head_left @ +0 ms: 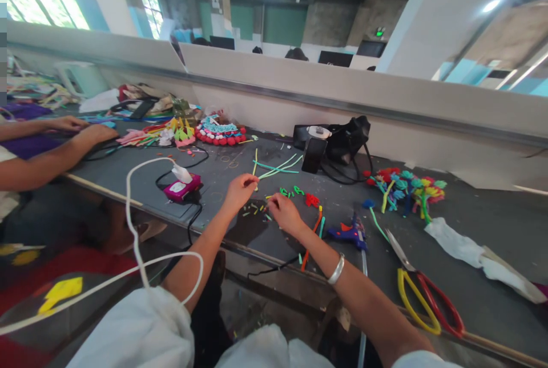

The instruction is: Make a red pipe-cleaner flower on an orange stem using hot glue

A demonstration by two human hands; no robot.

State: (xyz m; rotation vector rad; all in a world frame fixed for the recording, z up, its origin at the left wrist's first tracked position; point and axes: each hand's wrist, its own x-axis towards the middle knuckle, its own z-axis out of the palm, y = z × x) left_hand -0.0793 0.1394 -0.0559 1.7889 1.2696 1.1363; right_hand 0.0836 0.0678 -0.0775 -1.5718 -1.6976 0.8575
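My left hand [240, 192] is closed in a pinch at the near ends of light green pipe cleaners [278, 170], which fan out to the right on the dark table. A yellow pipe cleaner [256, 161] stretches away beside its fingertips. Close by on the right, my right hand [284, 211] also pinches its fingers together; whatever they hold is too small to make out. Short cut pieces [253, 209] of pipe cleaner are scattered between the hands. Curled green bits [291, 191] and a red curled piece [312, 200] lie just beyond my right hand.
Right of my forearm are a blue glue gun [349, 233] and large scissors [417, 282]. Colourful pipe-cleaner flowers [406, 188] lie farther right. A phone [314, 154] leans by a black bag [349, 140]. Left are a magenta box [183, 187], a white cable [131, 208] and a co-worker's hands [92, 131].
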